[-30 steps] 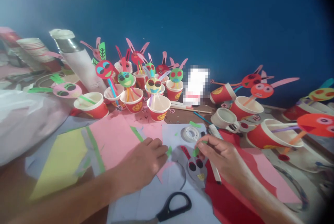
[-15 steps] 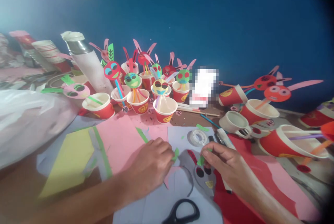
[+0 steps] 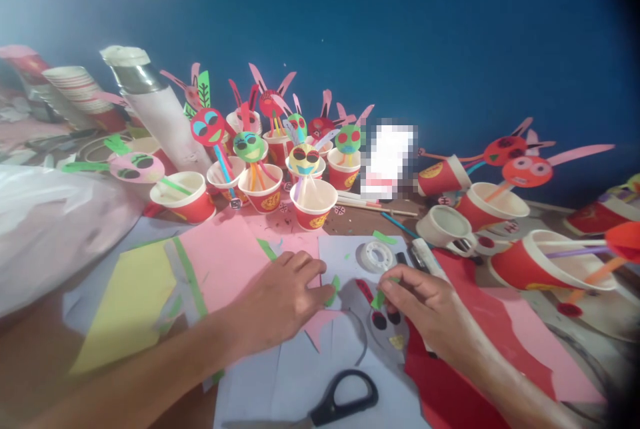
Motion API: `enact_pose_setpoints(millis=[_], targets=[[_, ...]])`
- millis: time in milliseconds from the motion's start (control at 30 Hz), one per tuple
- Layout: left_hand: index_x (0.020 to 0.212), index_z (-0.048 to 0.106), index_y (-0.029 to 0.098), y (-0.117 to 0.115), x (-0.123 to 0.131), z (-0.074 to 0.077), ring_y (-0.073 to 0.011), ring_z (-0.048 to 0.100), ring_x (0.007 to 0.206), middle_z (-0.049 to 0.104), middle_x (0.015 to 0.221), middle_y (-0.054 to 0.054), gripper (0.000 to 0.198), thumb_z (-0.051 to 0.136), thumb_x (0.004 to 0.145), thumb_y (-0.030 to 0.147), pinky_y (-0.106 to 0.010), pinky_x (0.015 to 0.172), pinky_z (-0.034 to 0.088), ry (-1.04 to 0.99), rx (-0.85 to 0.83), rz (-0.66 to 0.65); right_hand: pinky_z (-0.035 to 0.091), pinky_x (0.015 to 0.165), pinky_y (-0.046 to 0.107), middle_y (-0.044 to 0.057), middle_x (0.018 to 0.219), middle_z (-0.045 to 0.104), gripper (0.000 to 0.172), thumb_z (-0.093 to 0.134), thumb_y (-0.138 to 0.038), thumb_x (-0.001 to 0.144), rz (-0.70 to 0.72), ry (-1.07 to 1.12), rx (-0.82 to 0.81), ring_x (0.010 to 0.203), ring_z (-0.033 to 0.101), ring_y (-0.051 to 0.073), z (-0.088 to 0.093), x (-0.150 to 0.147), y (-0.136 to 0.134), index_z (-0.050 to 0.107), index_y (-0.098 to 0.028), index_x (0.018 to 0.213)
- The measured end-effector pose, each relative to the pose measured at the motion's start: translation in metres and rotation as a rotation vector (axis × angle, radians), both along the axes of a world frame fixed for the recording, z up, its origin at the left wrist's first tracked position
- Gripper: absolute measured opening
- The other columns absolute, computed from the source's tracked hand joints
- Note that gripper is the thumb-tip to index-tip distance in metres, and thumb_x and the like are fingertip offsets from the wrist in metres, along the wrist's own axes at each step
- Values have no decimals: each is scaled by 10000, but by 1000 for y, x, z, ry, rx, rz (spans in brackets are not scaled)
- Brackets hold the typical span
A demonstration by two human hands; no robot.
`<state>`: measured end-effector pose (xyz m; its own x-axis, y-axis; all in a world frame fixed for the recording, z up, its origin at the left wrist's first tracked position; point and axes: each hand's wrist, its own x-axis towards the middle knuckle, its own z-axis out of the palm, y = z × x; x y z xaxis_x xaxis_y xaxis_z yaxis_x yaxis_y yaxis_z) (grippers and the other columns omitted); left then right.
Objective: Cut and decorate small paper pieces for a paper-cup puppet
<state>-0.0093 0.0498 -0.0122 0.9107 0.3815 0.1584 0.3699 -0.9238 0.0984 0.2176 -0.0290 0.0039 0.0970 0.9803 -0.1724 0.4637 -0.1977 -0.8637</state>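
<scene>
My right hand [image 3: 425,302] pinches a small green paper piece [image 3: 379,299] between thumb and fingertips. It is just above a grey paper face [image 3: 385,336] with dark oval eyes, a yellow mouth and a red strip [image 3: 364,290] at its top. My left hand [image 3: 295,289] rests on the papers with thumb and fingers apart. Its thumb tip lies against another green paper scrap [image 3: 332,290]. Below both hands lie black-handled scissors [image 3: 345,397], and a pink paper scrap [image 3: 320,328] is under the left hand.
Behind are red paper cups [image 3: 313,206] holding paper faces on straws, and a white flask [image 3: 155,109]. A tape roll [image 3: 377,256], a marker [image 3: 425,257] and a mug [image 3: 445,228] stand ahead. Red paper [image 3: 450,376] lies right, yellow paper [image 3: 125,309] and a plastic bag [image 3: 60,236] left.
My left thumb and fingers have spread apart beside the green scrap. My right hand keeps its pinch on the green piece over the face. The whole view has shifted slightly.
</scene>
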Motion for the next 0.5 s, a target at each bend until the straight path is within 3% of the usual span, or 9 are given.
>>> enact_pose_setpoints(millis=[200, 500], targets=[[902, 627, 183, -8, 9, -8, -232, 464, 912, 553, 988, -83, 169, 472, 928, 246, -371, 749, 405, -57, -27, 67, 364, 485, 220, -43, 560, 481, 284, 491, -413, 855, -8, -34, 23, 527, 449, 117, 1, -3, -1, 549, -205, 670], [882, 629, 161, -17, 14, -9, -245, 451, 853, 562, 922, -79, 192, 564, 876, 341, -391, 697, 405, -96, -109, 170, 371, 592, 239, -26, 628, 584, 282, 513, -293, 879, 117, -174, 95, 605, 524, 127, -6, -17, 3, 598, -199, 627]])
